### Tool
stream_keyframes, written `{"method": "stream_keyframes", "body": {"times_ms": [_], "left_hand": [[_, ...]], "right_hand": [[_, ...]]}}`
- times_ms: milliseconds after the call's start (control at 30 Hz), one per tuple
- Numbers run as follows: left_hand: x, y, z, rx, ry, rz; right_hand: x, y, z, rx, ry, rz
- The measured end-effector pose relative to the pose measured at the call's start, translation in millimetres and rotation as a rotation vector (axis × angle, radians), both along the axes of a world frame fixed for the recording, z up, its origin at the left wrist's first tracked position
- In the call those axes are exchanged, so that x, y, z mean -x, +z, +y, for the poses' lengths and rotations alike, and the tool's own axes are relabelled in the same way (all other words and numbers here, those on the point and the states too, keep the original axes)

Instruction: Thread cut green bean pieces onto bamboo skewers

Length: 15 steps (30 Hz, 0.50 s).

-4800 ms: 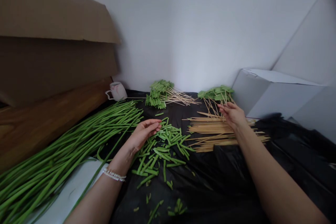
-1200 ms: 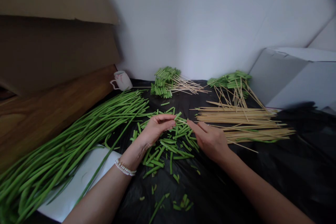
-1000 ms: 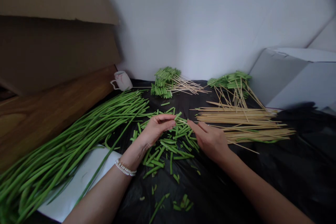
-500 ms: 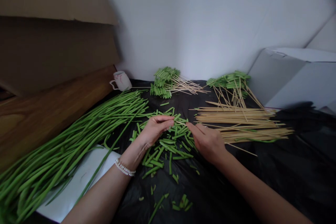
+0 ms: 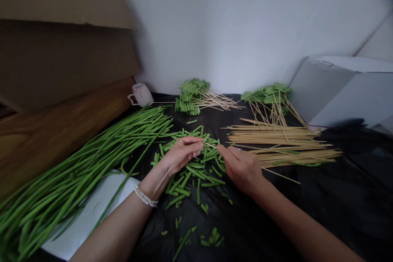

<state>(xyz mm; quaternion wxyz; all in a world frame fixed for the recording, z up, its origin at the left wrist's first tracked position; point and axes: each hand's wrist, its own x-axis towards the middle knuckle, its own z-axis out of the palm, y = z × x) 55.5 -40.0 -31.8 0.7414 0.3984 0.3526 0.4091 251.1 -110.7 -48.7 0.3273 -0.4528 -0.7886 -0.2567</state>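
"Two hands, one thin stick [image 5: 210,145]. Grip states, quick?"

"Both clamped on it. Right hand [image 5: 244,168] had the fingers closed round the near length; left hand [image 5: 181,155] had thumb and fingers pinched at the other end. Couldn't tell if a green piece sat inside that pinch."

"Where was the stick?"

"Held over the loose cut green pieces [image 5: 198,168], mid-surface, on black sheeting [image 5: 254,229]."

"Progress?"

"Partway, I'd judge. Done: a left stack [image 5: 192,94] of green pieces in rows on sticks, by the wall, plus a right stack [image 5: 270,93] beside the white box [image 5: 334,90]. Couldn't count either."

"Left over?"

"Plenty. Loose pieces scattered, not on sticks; bare sticks [image 5: 273,135] lying in rows on the right; long green stalks [image 5: 92,163] heaped on the left, uncut. Looked like more waiting than finished, but that's a guess."

"And the stick in hand?"

"Seemed mid-threading. No full row showed on it. Logged."
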Motion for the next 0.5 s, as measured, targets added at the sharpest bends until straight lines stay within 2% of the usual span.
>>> {"method": "stream_keyframes", "body": {"times_ms": [500], "left_hand": [[-1.0,-2.9,-0.3,0.031,-0.01,-0.003]], "right_hand": [[2.5,-2.5,-2.2,-0.035,-0.033,-0.022]]}}
